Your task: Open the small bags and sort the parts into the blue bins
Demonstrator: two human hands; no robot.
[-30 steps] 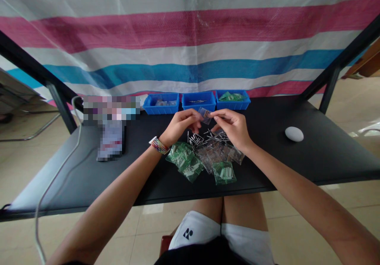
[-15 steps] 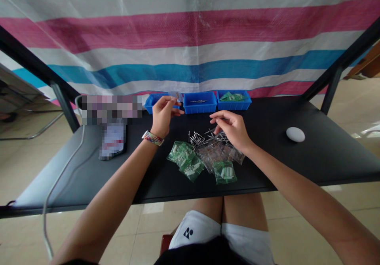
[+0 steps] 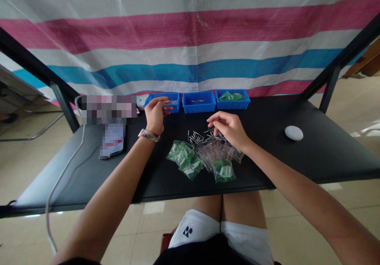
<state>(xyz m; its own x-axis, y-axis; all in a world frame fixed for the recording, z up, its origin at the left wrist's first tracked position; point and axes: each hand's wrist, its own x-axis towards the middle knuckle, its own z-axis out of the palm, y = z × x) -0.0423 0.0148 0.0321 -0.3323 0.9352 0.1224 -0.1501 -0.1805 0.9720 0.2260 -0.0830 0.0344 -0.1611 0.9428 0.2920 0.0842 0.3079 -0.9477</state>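
My left hand [image 3: 155,115] is at the front of the left blue bin [image 3: 177,105], fingers apart over its rim, holding nothing that I can see. A small clear bag [image 3: 170,103] lies in that bin, partly hidden by the fingers. My right hand [image 3: 230,127] hovers with loosely bent fingers just above a pile of thin metal pins like blind rivets [image 3: 196,139]; nothing shows in it. Below the pile are clear plastic bags [image 3: 207,154], partly under the right wrist. Green bags of white plugs [image 3: 181,153] lie to their left, and another green bag [image 3: 224,171] in front.
A middle blue bin [image 3: 198,107] holds a few metal pins, and the right blue bin [image 3: 233,104] holds green bags. A white oval object [image 3: 294,133] sits at right. A phone [image 3: 113,140] and a cable [image 3: 67,170] are at left. A striped sheet [image 3: 196,31] hangs behind.
My left hand has let go of the small clear bag over the left bin and drawn back slightly left. My right hand has shifted a little left above the pins.
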